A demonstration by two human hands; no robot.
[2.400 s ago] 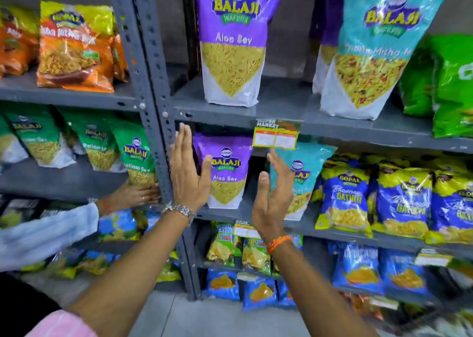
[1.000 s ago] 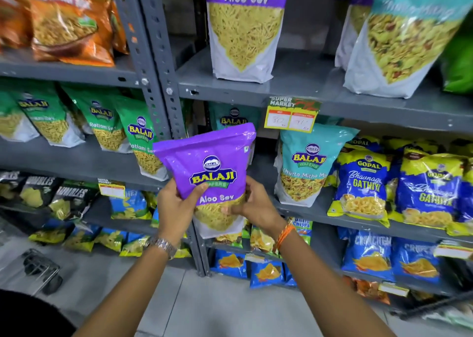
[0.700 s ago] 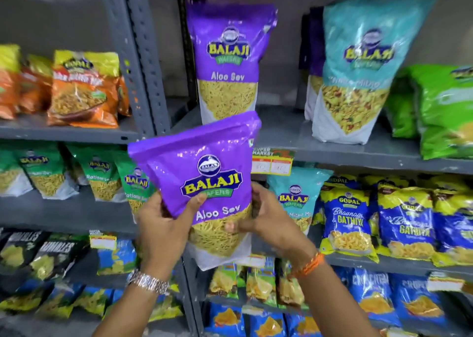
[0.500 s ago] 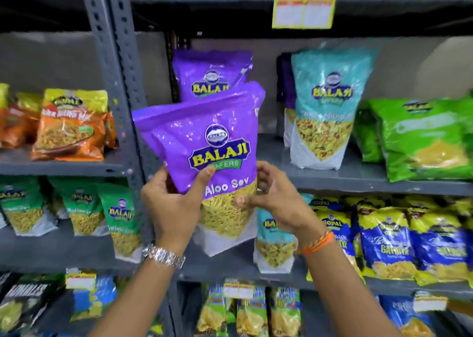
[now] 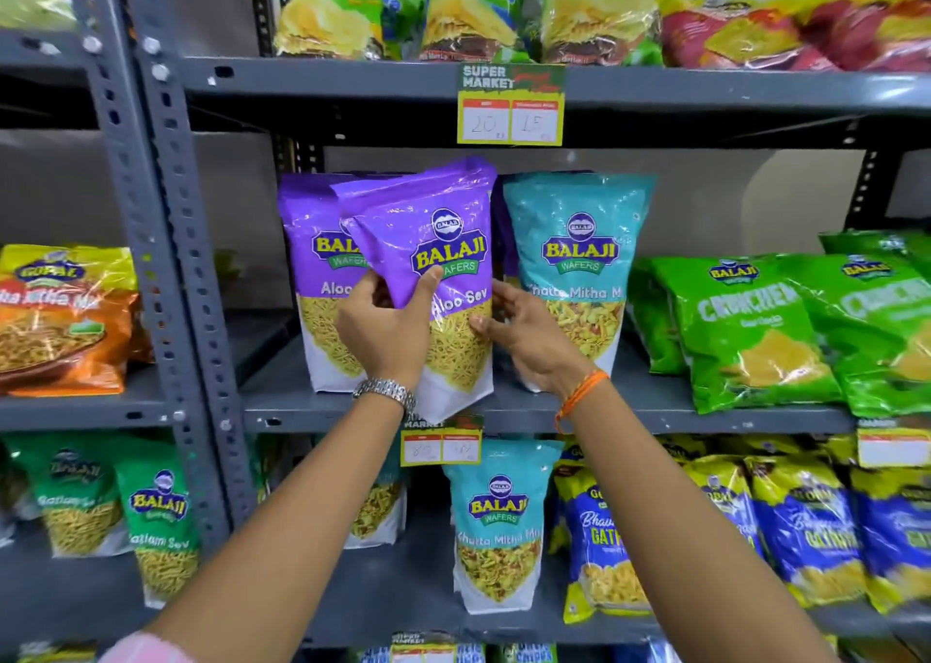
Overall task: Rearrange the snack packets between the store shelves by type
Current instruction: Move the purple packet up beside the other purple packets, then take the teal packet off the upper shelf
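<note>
I hold a purple Balaji Aloo Sev packet [image 5: 443, 239] upright at the front edge of the middle shelf [image 5: 629, 413]. My left hand [image 5: 385, 327] grips its left side, thumb across the front. My right hand [image 5: 524, 332] touches its right edge with the fingers spread. Right behind it, slightly to the left, stands a second purple Aloo Sev packet [image 5: 310, 239]. A teal Balaji Khatta Mitha packet [image 5: 579, 239] stands just to the right. The held packet's bottom hangs over the shelf's front lip.
Green Crunchex packets [image 5: 745, 330] lie at the right of the same shelf. Chips bags [image 5: 468, 12] fill the shelf above, with a price tag [image 5: 510, 105] on its edge. Below stand another teal packet [image 5: 499, 521] and blue Gathiya packets [image 5: 801, 531]. A grey upright post [image 5: 171, 259] divides the racks.
Both hands took the purple packet off the lower shelf and lifted it to the middle shelf, in front of the other purple packet. The camera tilted upward.
</note>
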